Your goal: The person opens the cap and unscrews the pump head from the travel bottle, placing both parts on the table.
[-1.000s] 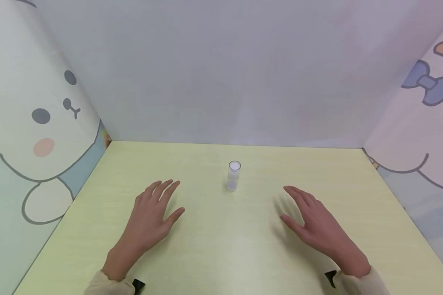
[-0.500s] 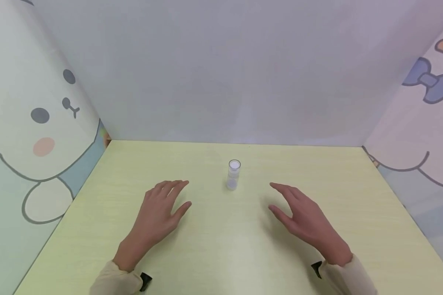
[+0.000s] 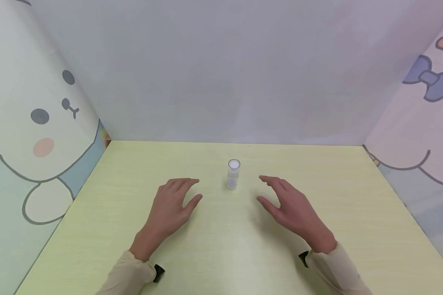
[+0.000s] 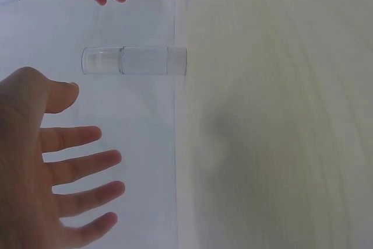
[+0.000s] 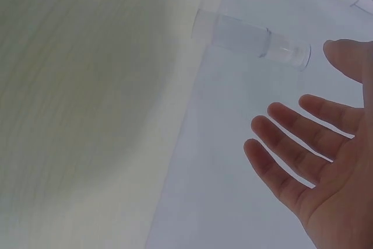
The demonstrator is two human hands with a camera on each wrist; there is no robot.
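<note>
A small clear cylindrical container [image 3: 233, 175] with a whitish, see-through cap stands upright near the middle of the table; both wrist views show it sideways, as a clear tube [image 4: 143, 60] with a seam partway along. To its left my left hand [image 3: 171, 207] hovers over the table, fingers spread and thumb apart, touching nothing. My right hand [image 3: 293, 209] hovers on the other side, its fingers [image 5: 297, 150] extended and its palm facing the container. A gap separates each hand from the container. What the container holds, if anything, is too faint to tell.
The pale yellow table [image 3: 221, 254] meets a plain grey-white wall [image 3: 221, 73] at its back edge. Panels with cartoon animals flank it, the left panel [image 3: 18, 135] and the right panel [image 3: 421, 135]. Each sleeve cuff carries a small black piece [image 3: 158, 273].
Both hands have moved inward and slightly forward, coming closer to the container from either side. The container stays in its place.
</note>
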